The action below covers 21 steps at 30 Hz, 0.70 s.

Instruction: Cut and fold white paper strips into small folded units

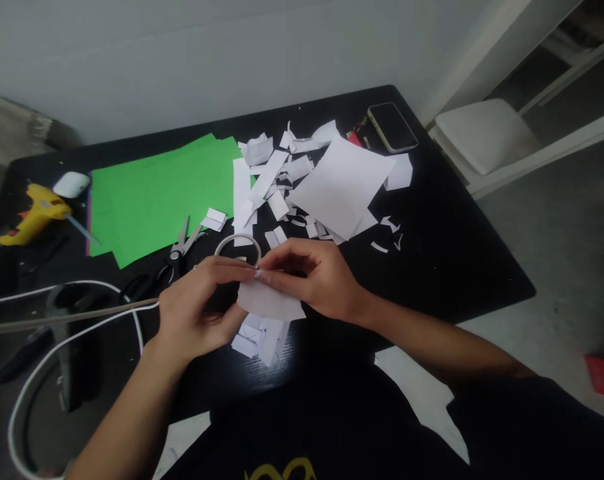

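Note:
A piece of white paper (272, 300) hangs between my hands above the front of the black table. My left hand (202, 300) pinches its top left edge with thumb and fingers. The fingertips of my right hand (317, 273) close on the same top edge, almost touching the left ones. Just behind the fingertips lies a pale ring (239, 241), perhaps a tape roll; whether a hand touches it I cannot tell. Below the held paper are several folded white paper pieces (262, 337). Scissors (179, 250) with dark handles lie spread beyond my left hand.
Green sheets (167, 193) cover the back left, near a yellow glue gun (37, 213) and a white mouse-like object (71, 185). White scraps and a large white sheet (345, 187) fill the back middle. A phone (392, 127) lies at the far right corner. White cables (77, 333) loop at left.

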Each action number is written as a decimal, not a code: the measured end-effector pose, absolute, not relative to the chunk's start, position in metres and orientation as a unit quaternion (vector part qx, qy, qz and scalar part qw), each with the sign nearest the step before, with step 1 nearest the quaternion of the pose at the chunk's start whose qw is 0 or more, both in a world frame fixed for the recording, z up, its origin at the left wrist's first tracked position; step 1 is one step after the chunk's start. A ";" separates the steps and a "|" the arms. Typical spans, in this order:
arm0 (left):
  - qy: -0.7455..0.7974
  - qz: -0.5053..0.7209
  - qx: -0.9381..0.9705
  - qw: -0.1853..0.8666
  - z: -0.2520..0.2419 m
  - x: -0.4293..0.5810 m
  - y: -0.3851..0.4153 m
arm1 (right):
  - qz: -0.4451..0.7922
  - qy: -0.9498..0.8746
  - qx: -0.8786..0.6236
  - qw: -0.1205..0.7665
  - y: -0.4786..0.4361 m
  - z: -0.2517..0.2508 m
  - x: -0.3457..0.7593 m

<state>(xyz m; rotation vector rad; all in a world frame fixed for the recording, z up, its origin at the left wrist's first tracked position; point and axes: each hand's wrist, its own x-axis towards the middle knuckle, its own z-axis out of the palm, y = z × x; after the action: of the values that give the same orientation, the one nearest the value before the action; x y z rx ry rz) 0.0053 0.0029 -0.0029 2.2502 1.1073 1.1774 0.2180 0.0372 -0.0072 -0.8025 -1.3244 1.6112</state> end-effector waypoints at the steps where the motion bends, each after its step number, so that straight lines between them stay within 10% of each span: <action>1: 0.394 0.419 0.796 0.189 -0.004 0.005 0.002 | 0.654 -0.530 -0.319 0.436 0.038 -0.008 0.218; 21: 0.386 0.422 0.792 0.214 -0.003 0.008 0.002 | 0.679 -0.532 -0.307 0.403 0.042 -0.008 0.221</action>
<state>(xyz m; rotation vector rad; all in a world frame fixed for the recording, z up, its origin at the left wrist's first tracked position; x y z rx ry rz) 0.0084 0.0019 -0.0028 2.1959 1.0718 1.1709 0.2208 0.0421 -0.0082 -0.7761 -1.3431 1.7152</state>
